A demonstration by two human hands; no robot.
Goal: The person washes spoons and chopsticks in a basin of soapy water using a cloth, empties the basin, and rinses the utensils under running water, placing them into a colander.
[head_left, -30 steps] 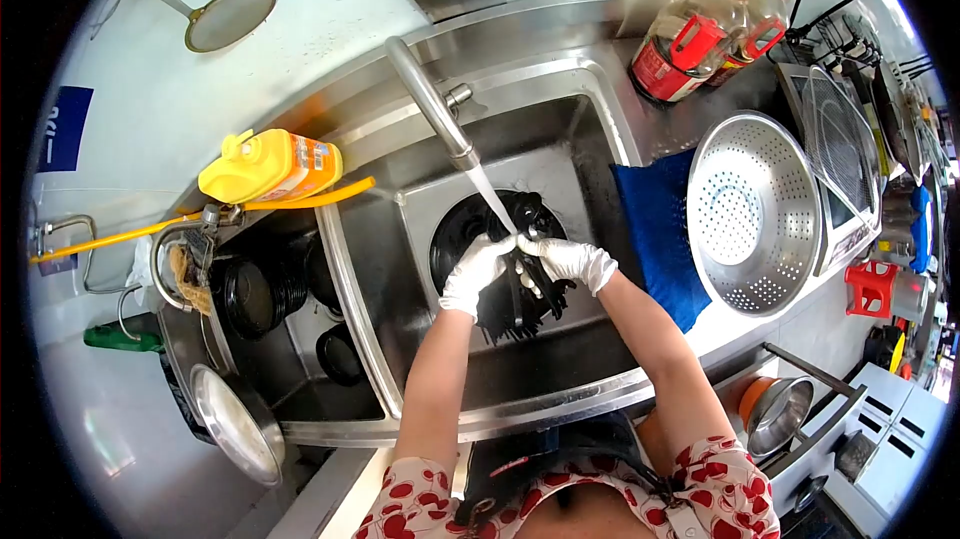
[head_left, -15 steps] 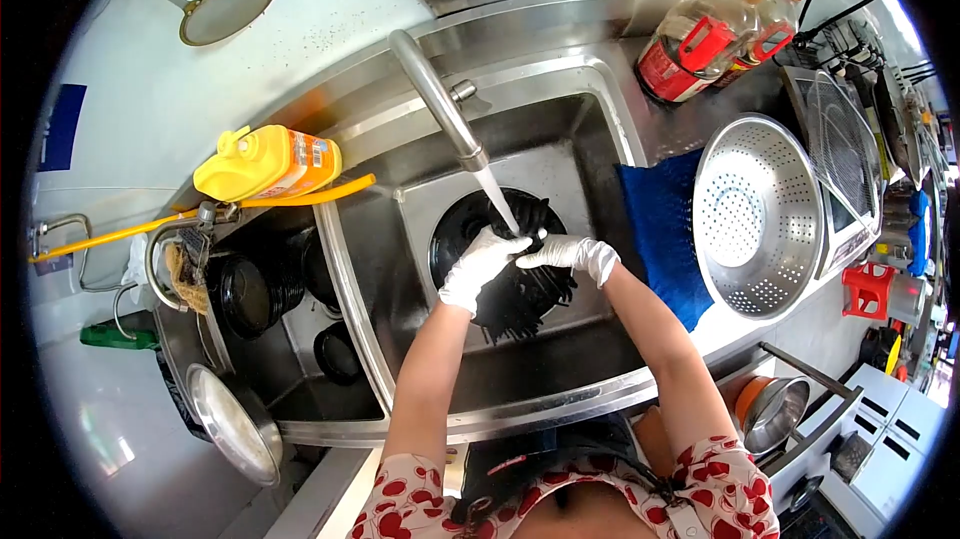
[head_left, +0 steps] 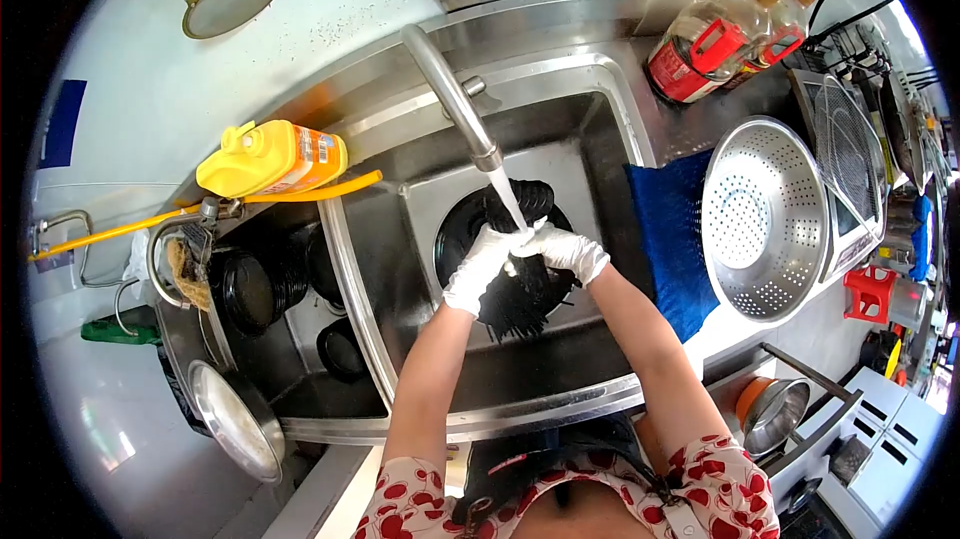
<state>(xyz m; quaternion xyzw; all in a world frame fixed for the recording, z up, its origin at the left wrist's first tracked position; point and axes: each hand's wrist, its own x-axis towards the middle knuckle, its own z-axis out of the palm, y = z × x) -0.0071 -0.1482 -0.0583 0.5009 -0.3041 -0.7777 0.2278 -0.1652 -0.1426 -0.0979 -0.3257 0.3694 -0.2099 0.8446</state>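
Both my hands wear white gloves and meet under the running tap (head_left: 450, 89) in the right sink basin. My left hand (head_left: 484, 257) is closed around a bundle of what look like black spoons (head_left: 520, 199). Their rounded ends are stacked at the top, and slender handle ends fan out below. From the other side my right hand (head_left: 562, 248) grips the same bundle, fingers curled near the left ones. Water falls onto the bundle and the gloves. Beneath lies a round black dish or pan (head_left: 455, 229), partly hidden by the hands.
Black bowls (head_left: 245, 289) sit in the left basin. A yellow jug (head_left: 270, 159) and yellow hose (head_left: 350, 186) lie near the divider. On the right are a blue cloth (head_left: 670, 239), a steel colander (head_left: 760, 229) and large bottles (head_left: 690, 64). A metal basin (head_left: 235, 424) leans front left.
My right hand has shifted in toward the left one. The bundle's rounded top ends now show more clearly, stacked together under the water. The view has shifted slightly.
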